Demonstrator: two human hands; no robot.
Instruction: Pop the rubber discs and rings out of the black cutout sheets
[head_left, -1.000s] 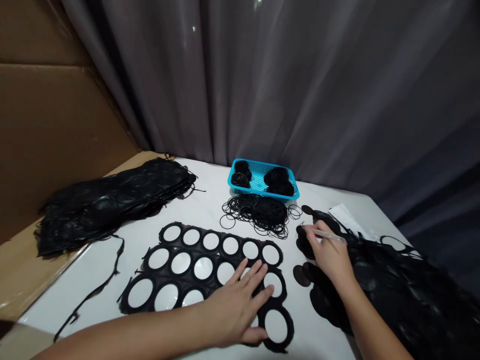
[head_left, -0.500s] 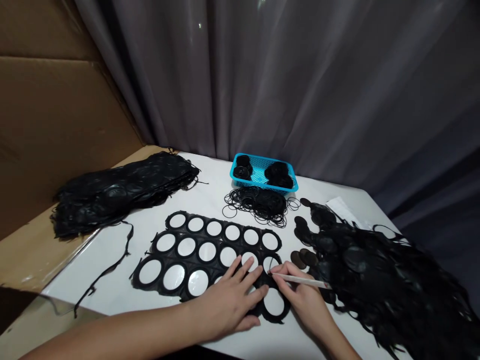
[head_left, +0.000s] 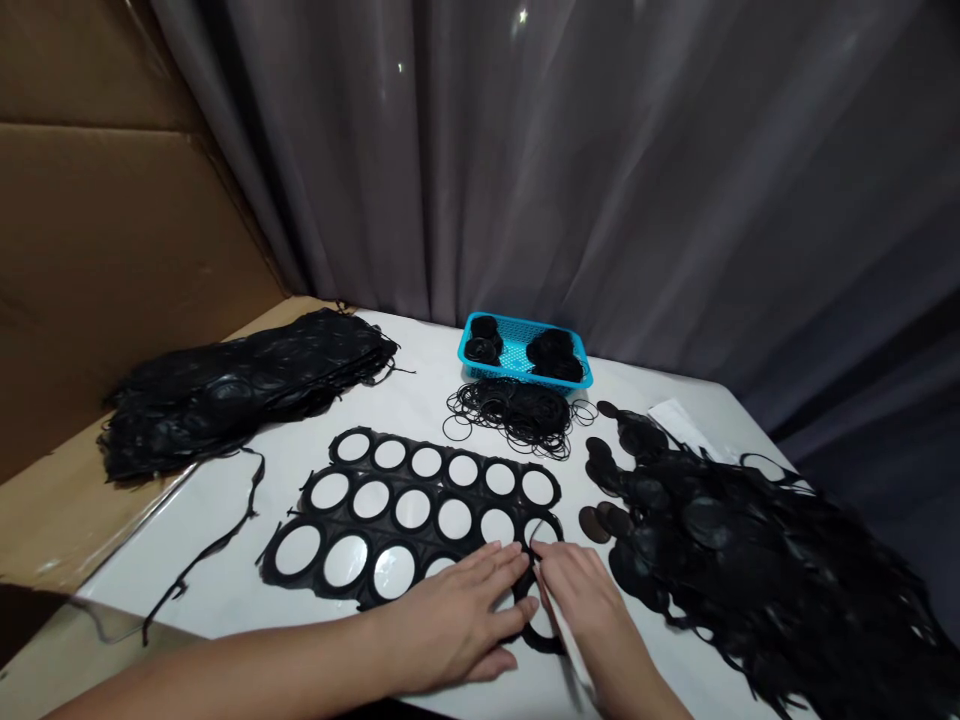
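A black rubber sheet (head_left: 431, 535) with rows of round holes lies on the table, and the white surface shows through the holes. My left hand (head_left: 465, 615) rests flat on its lower right part, fingers stretched out and pressing on the rubber. Beside it, my right hand (head_left: 585, 600) grips a slim white-handled tool (head_left: 566, 630) at the sheet's right edge. A thin dark curved piece shows by the fingertips, over a hole in the middle row; I cannot tell whether it is the tool's tip or a rubber ring. My hands cover some of the holes.
Behind the sheet lies a heap of thin black rings (head_left: 517, 410), near a blue basket (head_left: 589, 372) holding black pieces. Black discs and scrap (head_left: 720, 540) pile up on the right. More black sheets (head_left: 247, 385) are stacked at left, by a loose black strip (head_left: 202, 555).
My right hand has turned, so the tool's handle now points down toward me instead of to the right. My left hand stays on the sheet, its fingers slightly closer together.
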